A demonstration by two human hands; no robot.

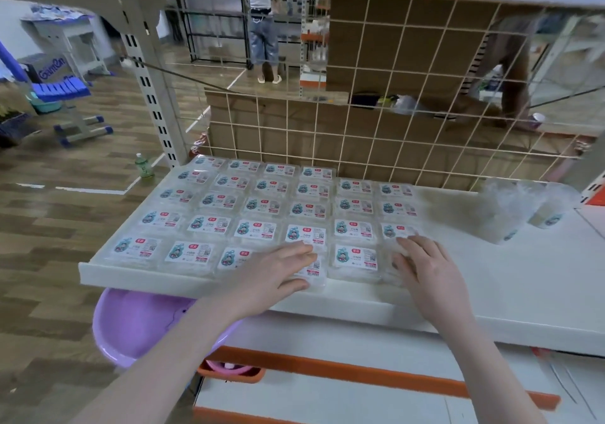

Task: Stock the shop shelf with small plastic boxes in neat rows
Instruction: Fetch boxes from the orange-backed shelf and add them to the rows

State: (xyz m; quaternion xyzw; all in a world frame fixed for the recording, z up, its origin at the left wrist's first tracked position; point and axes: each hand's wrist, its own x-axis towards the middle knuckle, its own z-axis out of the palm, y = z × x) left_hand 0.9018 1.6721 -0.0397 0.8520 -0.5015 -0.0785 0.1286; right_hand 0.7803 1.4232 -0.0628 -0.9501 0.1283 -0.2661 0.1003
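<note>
Several small clear plastic boxes [257, 206] with white and blue labels lie in neat rows on the white shelf [510, 279], covering its left half. My left hand [278, 268] lies flat, fingers straight, on a front-row box [316, 273] near the shelf's front edge. My right hand [425, 265] rests with straight fingers on the rightmost front-row box [391, 271], which it mostly hides. One labelled box [356, 257] sits between the two hands. A loose pile of clear boxes [520, 209] lies at the shelf's right rear.
A wire grid [376, 129] with cardboard behind it backs the shelf. A purple basin [137, 322] sits below the shelf's left end, above orange-edged lower shelves [360, 374]. A green bottle [143, 165] stands on the wooden floor; a person [263, 34] stands far behind.
</note>
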